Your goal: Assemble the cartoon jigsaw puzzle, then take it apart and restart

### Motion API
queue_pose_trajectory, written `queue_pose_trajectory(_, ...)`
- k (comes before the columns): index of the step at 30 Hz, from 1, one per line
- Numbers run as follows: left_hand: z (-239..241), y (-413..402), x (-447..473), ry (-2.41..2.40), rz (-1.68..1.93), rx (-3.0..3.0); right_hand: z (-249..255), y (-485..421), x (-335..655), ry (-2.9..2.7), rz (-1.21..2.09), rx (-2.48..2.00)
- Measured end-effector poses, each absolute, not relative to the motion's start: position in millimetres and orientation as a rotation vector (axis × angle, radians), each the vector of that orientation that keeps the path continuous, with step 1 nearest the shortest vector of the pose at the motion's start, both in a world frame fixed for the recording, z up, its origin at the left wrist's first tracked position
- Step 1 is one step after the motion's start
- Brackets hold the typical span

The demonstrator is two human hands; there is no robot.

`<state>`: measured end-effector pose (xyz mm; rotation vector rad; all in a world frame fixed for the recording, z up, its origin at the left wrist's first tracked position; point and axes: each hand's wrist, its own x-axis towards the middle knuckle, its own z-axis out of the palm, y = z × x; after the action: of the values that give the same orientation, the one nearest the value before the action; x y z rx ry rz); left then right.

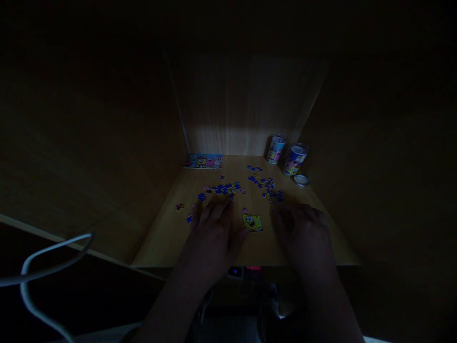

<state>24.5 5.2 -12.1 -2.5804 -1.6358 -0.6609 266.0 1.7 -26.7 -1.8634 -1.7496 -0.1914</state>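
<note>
My left hand (pixel 213 229) rests palm down with its fingers apart. Its fingertips lie at the near edge of a loose heap of puzzle pieces (pixel 222 188), mostly blue, and its thumb reaches the lower left of a joined puzzle section (pixel 252 222) with a yellow cartoon face. On the other side of that section is my right hand (pixel 303 229), fingers curled together near a second group of blue and yellow pieces (pixel 273 195). Whatever its fingertips may hold is hidden in shadow. One loose piece (pixel 179 206) lies apart at the left.
An assembled puzzle strip (pixel 204 161) lies at the back left of the wooden surface (pixel 164 240). Two cartoon-printed canisters (pixel 276 149) stand at the back right, with a round metal lid (pixel 301 180) nearby. Side walls enclose the dim space. A white cable (pixel 26 286) loops at left.
</note>
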Motion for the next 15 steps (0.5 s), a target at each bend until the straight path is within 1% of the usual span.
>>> queue_pose_trajectory(15, -10.0, 5.0, 25.8, -1.733, -0.778, -2.397, -28.0, 0.8, 265.7, -1.748, -0.115, -1.88)
